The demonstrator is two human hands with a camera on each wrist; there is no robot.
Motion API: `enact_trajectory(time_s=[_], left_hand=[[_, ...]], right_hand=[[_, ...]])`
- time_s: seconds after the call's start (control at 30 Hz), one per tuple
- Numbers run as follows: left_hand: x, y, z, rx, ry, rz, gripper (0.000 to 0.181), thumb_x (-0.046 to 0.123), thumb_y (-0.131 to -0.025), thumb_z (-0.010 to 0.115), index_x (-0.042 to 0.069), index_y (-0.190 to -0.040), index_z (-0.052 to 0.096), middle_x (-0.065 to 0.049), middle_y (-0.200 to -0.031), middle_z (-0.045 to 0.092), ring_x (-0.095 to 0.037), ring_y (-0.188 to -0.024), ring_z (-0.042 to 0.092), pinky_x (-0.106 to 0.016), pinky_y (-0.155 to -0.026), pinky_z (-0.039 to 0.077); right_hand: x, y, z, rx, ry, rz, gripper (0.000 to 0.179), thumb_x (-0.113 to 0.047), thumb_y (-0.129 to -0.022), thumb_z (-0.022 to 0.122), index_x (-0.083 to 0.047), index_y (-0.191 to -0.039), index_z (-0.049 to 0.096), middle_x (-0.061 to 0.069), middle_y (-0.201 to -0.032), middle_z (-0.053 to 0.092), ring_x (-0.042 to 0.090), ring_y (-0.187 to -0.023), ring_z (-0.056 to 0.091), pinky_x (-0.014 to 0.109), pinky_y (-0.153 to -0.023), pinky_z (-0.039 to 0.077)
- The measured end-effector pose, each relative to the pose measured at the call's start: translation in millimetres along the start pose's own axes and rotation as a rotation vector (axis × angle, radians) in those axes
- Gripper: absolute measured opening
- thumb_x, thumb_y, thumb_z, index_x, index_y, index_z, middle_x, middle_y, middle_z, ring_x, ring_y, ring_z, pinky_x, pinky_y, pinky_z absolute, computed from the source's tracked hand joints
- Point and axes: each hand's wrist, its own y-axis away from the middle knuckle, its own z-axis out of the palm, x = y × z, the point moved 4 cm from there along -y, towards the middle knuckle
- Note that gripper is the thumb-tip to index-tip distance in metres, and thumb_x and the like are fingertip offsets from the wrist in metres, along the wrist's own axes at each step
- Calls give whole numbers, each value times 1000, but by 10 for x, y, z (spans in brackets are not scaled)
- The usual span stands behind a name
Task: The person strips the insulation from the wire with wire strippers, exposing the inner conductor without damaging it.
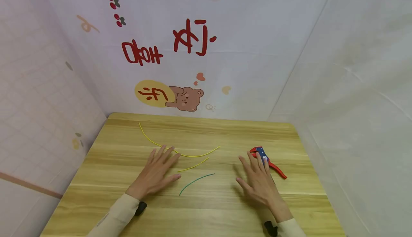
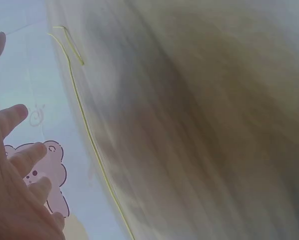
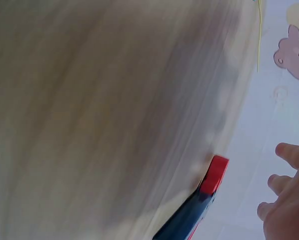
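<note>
My left hand [image 1: 157, 172], fingers spread, is over the left part of the table, its fingertips near a long yellow wire [image 1: 196, 156]. A short yellow wire [image 1: 194, 166] and a green wire [image 1: 195, 181] lie to the right of that hand. On the right, my right hand [image 1: 259, 181] is spread beside a red and blue wire stripper [image 1: 277, 169], its fingers partly covering the tool's head. Neither hand holds anything. The right wrist view shows the tool's red end [image 3: 215, 174] apart from the fingers; the left wrist view shows the long yellow wire [image 2: 92, 140].
The wooden table [image 1: 206, 212] has a printed white cloth [image 1: 251, 51] behind it and cloth walls at the left and right [image 1: 360, 129]. Dark wrist straps [image 1: 141, 208] show at both sleeves.
</note>
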Motion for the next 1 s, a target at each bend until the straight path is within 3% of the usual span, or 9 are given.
enact_trajectory(time_s=[0.23, 0.63, 1.0], left_hand=[[50, -176, 17, -2, 49, 22, 71, 52, -106, 76, 17, -166, 58, -20, -177, 48, -52, -169, 35, -78, -135, 21], [155, -447, 159, -3, 116, 73, 54, 24, -106, 81, 6, -155, 66, -27, -169, 55, -58, -162, 43, -81, -131, 28], [218, -636, 237, -92, 183, 53, 50, 25, -111, 74, 6, -157, 65, -26, -170, 54, -56, -164, 41, -77, -136, 25]], right_hand=[[157, 75, -14, 20, -76, 49, 81, -48, -106, 76, -21, -175, 43, 24, -181, 38, 65, -168, 25, 84, -131, 21], [495, 147, -122, -19, -98, 160, 77, -47, -110, 71, -16, -175, 42, 29, -181, 34, 66, -167, 22, 86, -129, 21], [769, 169, -226, -34, -137, 210, 78, -46, -111, 69, -11, -174, 41, 36, -178, 33, 70, -164, 21, 88, -127, 19]])
